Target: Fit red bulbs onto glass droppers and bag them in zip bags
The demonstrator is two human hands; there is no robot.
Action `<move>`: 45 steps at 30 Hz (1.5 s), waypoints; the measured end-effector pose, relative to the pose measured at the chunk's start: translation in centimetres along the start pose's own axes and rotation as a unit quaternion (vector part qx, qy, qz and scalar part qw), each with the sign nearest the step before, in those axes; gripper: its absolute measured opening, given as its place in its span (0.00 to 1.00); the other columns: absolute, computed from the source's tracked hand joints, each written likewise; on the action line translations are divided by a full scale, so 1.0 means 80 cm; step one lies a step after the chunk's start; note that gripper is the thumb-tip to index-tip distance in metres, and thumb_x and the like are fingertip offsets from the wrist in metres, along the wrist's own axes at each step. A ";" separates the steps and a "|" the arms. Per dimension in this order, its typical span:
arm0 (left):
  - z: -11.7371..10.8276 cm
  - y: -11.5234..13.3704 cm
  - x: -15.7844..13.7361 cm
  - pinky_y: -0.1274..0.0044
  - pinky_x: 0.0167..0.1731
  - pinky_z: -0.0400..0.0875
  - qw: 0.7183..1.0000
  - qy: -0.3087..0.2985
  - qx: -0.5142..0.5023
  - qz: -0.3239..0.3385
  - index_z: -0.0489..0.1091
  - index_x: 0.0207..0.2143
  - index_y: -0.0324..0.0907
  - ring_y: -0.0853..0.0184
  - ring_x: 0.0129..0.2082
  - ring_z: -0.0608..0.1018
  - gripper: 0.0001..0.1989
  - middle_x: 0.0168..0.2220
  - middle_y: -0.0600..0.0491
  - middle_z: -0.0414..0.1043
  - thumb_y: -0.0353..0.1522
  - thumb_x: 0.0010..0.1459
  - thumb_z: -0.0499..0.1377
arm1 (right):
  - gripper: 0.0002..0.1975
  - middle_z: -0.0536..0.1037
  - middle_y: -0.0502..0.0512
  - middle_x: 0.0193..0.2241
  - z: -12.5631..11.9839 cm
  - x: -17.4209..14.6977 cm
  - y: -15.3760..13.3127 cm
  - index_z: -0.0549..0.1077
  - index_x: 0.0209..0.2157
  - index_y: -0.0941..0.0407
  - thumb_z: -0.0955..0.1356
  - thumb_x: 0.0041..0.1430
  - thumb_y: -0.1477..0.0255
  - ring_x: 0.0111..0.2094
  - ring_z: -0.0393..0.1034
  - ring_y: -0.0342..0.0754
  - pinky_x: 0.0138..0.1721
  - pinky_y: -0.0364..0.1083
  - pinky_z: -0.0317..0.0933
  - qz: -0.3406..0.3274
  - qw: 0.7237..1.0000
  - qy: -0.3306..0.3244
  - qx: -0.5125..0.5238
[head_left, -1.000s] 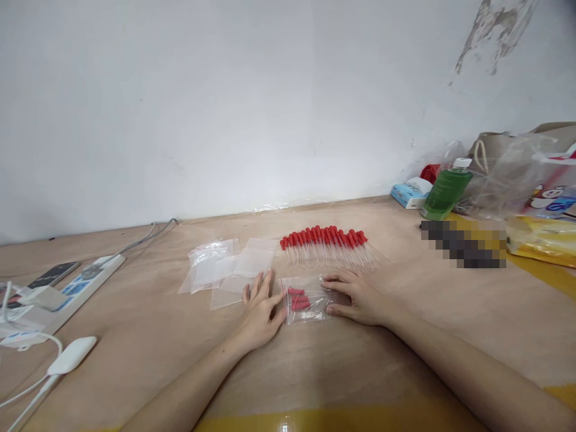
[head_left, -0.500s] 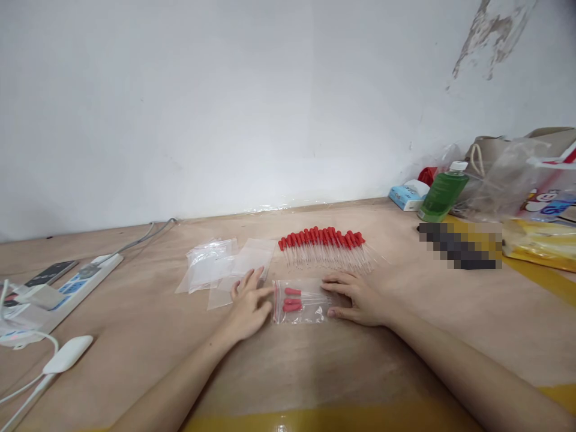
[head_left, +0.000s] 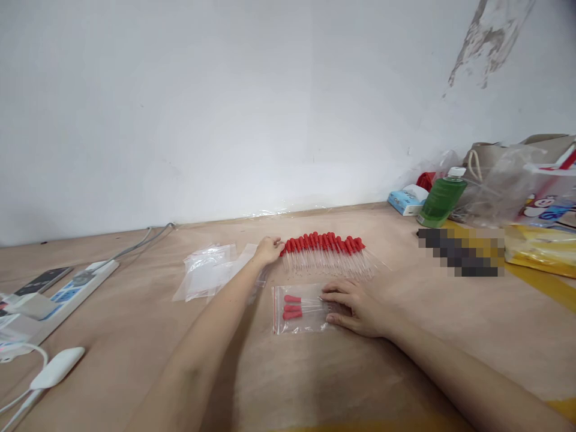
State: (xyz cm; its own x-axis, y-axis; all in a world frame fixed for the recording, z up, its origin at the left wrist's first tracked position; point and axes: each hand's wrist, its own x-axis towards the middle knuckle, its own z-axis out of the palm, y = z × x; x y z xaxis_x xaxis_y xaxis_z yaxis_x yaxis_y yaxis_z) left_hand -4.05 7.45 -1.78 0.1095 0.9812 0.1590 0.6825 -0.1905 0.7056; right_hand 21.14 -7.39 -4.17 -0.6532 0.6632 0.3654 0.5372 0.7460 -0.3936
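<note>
A clear zip bag [head_left: 310,327] lies flat on the table with three red-bulbed droppers [head_left: 293,308] inside, their bulbs towards its red-striped zip edge at the left. Across the bag's right end rests my right hand [head_left: 360,306], fingers apart and covering the thin dropper tips. Farther back, many droppers [head_left: 324,242] form a row, red bulbs towards the wall and clear stems towards me. My left hand [head_left: 270,251] is at the row's left end, thumb and finger closed around the outermost bulb; its grip is partly hidden.
Empty zip bags [head_left: 207,273] are piled left of the row, partly behind my left forearm. Farther left are a power strip [head_left: 81,294], a phone [head_left: 45,281] and a white plug [head_left: 57,367]. A green bottle [head_left: 443,197] and tissue pack [head_left: 407,200] stand at the back right.
My left hand has left the filled bag's zip edge and reached forward to the left end of the dropper row. My right hand stays on the bag.
</note>
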 end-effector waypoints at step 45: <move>-0.034 -0.020 -0.215 0.74 0.32 0.70 0.964 0.110 -0.239 -0.021 0.65 0.30 0.40 0.67 0.27 0.75 0.14 0.27 0.54 0.71 0.39 0.45 0.62 | 0.21 0.69 0.58 0.46 0.003 -0.002 0.002 0.69 0.47 0.52 0.64 0.53 0.58 0.47 0.62 0.52 0.48 0.52 0.57 0.022 1.000 0.000 0.018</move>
State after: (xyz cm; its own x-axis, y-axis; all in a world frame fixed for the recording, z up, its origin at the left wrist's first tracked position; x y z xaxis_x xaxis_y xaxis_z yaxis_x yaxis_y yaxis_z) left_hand -8.99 -9.18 -3.76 -0.1035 0.9677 0.2297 0.2653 -0.1957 0.9441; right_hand 21.20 -7.39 -4.45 -0.6293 0.6958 0.3462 0.5469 0.7130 -0.4389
